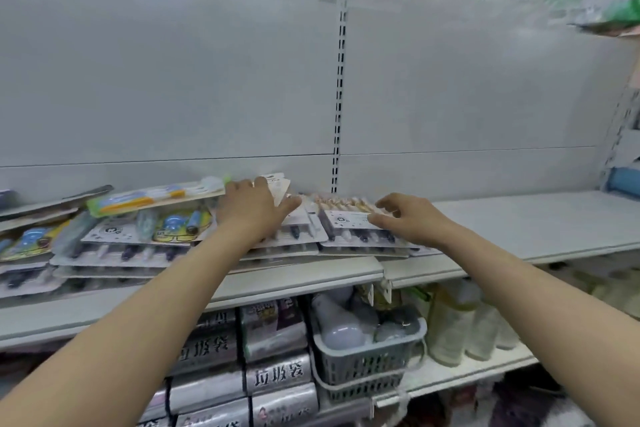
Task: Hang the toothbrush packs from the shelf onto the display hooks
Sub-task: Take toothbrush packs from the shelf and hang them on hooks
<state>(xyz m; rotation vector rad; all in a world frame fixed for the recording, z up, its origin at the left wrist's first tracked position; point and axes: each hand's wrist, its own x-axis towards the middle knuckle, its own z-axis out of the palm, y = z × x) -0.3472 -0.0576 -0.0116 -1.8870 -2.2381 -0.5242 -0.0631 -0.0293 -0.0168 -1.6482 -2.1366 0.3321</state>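
Note:
Several flat toothbrush packs lie in loose stacks on the white shelf (519, 218). My left hand (254, 206) reaches over the middle stack and rests on a white-carded pack (277, 191) at the back, fingers bent over its top. My right hand (412, 215) hovers over a white pack (349, 220) with dark brush heads, its fingertips touching the card's right edge. A pack with orange and blue brushes (152, 199) lies tilted on top at the left. No display hooks show on the bare back panel (173, 80).
A slotted upright (339, 97) divides the back panel. The shelf's right half is bare. Below hang silver bag packs (277, 371), a grey basket (367, 367) of light bulbs and pale bottles (457, 326). Green packaging (623, 10) juts in at top right.

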